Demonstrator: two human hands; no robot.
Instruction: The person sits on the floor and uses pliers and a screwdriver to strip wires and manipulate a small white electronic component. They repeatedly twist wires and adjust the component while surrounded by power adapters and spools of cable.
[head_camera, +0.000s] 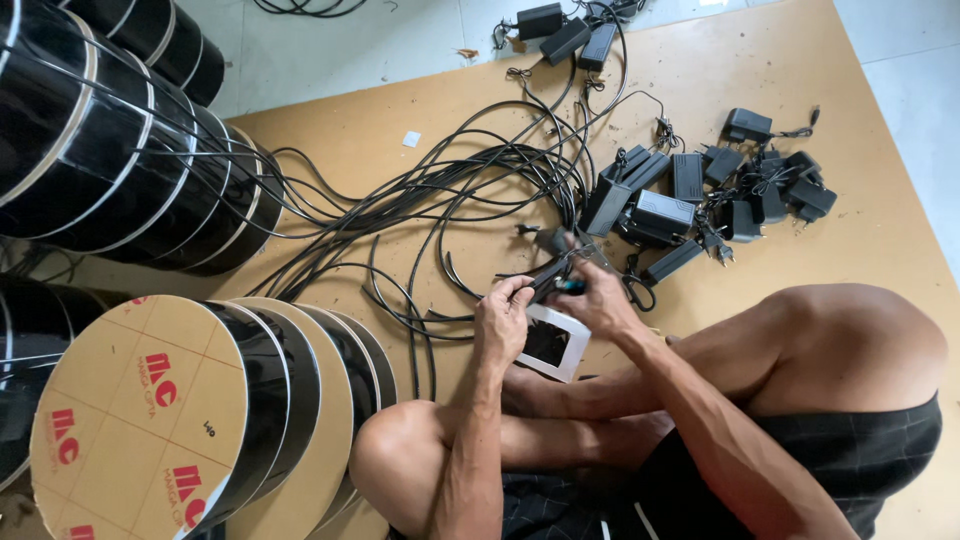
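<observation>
I sit on a brown board (820, 60) on the floor, knees bent. My left hand (502, 318) pinches the end of a black cable (440, 200) that runs off toward the tangle ahead. My right hand (600, 300) grips a small tool with a blue-green handle (572, 286), held against the same cable end; its tip is hidden between my fingers. Both hands meet just above a white frame with a black centre (552, 342) lying on the board by my leg.
A pile of black power adapters (690, 195) lies to the right, with a few more at the top (565, 35). Large spools of black cable with cardboard sides stand at the left (150, 420) and upper left (110, 150). Loose cable loops spread between them.
</observation>
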